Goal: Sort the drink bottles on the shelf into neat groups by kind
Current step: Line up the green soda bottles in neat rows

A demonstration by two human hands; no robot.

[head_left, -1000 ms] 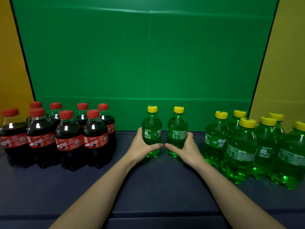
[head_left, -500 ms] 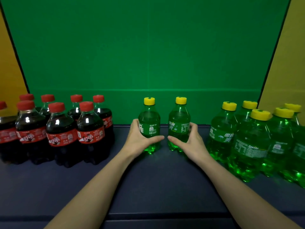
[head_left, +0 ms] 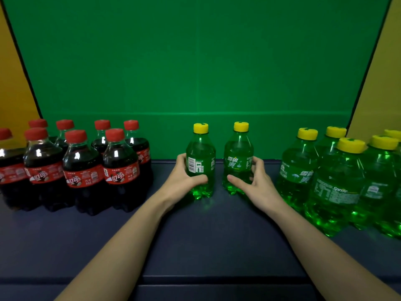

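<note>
Two small green lemon-lime bottles with yellow caps stand upright side by side at the middle of the dark shelf [head_left: 206,240]. My left hand [head_left: 184,181] grips the left green bottle [head_left: 200,153] around its lower half. The right green bottle [head_left: 238,153] is held low down by my right hand [head_left: 253,183], thumb in front and fingers behind. Several dark cola bottles with red caps [head_left: 82,168] are grouped at the left. A cluster of several more green bottles [head_left: 334,181] stands at the right.
A green back panel [head_left: 199,72] closes the shelf behind the bottles, with yellow side walls [head_left: 382,94] left and right. A strip of bare shelf separates the two held bottles from each group. The shelf's front edge [head_left: 217,281] runs below my forearms.
The two held bottles have drawn slightly apart and turned, so different label faces show. My right fingers have shifted around their bottle. The view has tilted a little.
</note>
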